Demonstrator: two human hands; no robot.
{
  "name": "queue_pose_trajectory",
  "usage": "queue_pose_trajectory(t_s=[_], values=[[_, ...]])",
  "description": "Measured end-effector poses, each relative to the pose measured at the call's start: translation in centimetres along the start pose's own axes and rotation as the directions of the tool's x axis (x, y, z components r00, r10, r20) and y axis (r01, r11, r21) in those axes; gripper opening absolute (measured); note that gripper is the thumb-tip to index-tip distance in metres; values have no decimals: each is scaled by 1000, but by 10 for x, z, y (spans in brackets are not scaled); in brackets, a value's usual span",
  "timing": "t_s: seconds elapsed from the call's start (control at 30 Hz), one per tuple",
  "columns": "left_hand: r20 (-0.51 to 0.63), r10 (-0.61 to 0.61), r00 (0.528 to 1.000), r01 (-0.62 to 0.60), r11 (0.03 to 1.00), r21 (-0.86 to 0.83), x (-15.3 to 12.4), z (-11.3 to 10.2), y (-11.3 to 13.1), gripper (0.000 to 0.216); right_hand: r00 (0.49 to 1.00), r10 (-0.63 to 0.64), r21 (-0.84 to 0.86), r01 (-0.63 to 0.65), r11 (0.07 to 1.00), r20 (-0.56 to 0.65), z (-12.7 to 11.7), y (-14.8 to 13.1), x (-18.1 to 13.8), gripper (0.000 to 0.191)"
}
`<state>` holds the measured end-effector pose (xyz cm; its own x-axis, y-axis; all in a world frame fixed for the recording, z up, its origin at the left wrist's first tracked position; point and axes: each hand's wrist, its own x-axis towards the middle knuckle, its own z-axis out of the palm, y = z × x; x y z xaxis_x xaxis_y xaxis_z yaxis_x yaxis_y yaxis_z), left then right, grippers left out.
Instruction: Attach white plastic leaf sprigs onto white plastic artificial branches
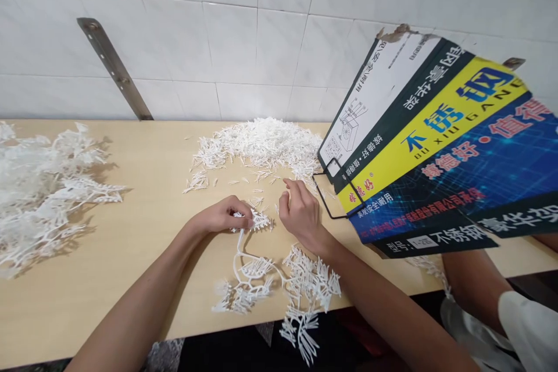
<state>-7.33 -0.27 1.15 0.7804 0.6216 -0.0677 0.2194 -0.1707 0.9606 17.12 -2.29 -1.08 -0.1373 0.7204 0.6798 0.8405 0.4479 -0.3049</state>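
Note:
My left hand (229, 214) is closed, thumb and fingers pinching one cluster of a white branched plastic sprue (257, 267). The sprue's stem runs down from that hand and forks into several spiky clusters, one hanging over the table's front edge. To the right, apart from the sprue's held end, my right hand (300, 209) hovers with its fingers half curled. A gap shows between its thumb and forefinger, and I see nothing in it. Beyond both hands lies a heap of small white plastic sticks (265, 142), with loose sticks scattered toward me.
More white branched sprues (47, 192) are piled at the left of the wooden table (143, 215). A printed cardboard panel (436, 145) stands at the right, with a black wire frame (333, 195) at its corner. Behind it shows another person's arm (475, 285). A tiled wall backs the table.

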Motion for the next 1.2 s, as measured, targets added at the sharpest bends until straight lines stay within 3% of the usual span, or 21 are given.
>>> queue_pose_trajectory(t_s=[0.17, 0.27, 0.33, 0.4, 0.43, 0.47, 0.53, 0.57, 0.6, 0.63, 0.7, 0.73, 0.77, 0.83, 0.9, 1.0, 1.07, 1.2], values=[[12, -2, 1000, 2, 1000, -3, 1, 1, 1, 37, 997, -60, 72, 64, 995, -58, -1, 0, 0, 41], [-5, -14, 1000, 13, 1000, -20, 0, 0, 3, 36, 996, -50, 250, 65, 966, -68, -3, 2, 1, 35], [13, -19, 1000, 20, 998, -52, -2, -2, 3, 35, 999, 46, 459, -50, 887, 20, -6, 7, 4, 29], [89, -29, 996, 39, 993, -108, -7, -5, 3, 33, 951, 114, 658, -283, 698, 288, -11, 13, 9, 26], [139, -35, 990, 55, 989, -140, -9, -6, 3, 31, 881, 71, 700, -419, 578, 469, -15, 16, 13, 26], [192, -42, 981, 75, 983, -168, -11, -7, 3, 29, 768, -43, 688, -546, 477, 639, -18, 19, 16, 27], [273, -54, 961, 112, 973, -203, -15, -7, 3, 27, 469, -320, 567, -714, 411, 823, -22, 21, 20, 32], [287, -60, 956, 124, 970, -211, -16, -7, 3, 26, 370, -394, 522, -744, 416, 841, -23, 21, 21, 33], [282, -62, 957, 125, 970, -210, -15, -6, 3, 25, 357, -407, 518, -745, 419, 841, -22, 20, 22, 34], [259, -58, 964, 111, 974, -196, -15, -5, 5, 25, 431, -364, 559, -714, 422, 825, -21, 18, 22, 35], [176, -32, 984, 55, 990, -129, -11, -2, 8, 24, 716, -186, 696, -528, 487, 673, -17, 14, 20, 34], [127, -14, 992, 24, 997, -79, -9, 0, 9, 24, 829, -119, 729, -401, 554, 546, -15, 12, 20, 34], [76, 1, 997, 1, 1000, -27, -7, 3, 10, 24, 896, -98, 730, -286, 621, 434, -13, 11, 19, 32], [-40, 13, 999, -11, 999, 48, -3, 9, 11, 22, 921, -139, 710, -177, 681, 363, -11, 8, 16, 28], [-144, 20, 989, -10, 997, 71, 1, 14, 9, 20, 877, -175, 708, -229, 668, 448, -9, 6, 13, 29], [-259, 46, 965, -29, 997, 68, 3, 19, 4, 21, 826, -109, 639, -337, 692, 553, -5, 1, 7, 35], [-355, 64, 933, -44, 997, 64, 5, 19, 3, 27, 849, -35, 615, -352, 706, 527, -1, -1, 6, 29], [-500, 57, 864, -58, 998, 14, 8, 16, 1, 46, 911, 64, 677, -348, 649, 407, 1, -3, 8, 12]])
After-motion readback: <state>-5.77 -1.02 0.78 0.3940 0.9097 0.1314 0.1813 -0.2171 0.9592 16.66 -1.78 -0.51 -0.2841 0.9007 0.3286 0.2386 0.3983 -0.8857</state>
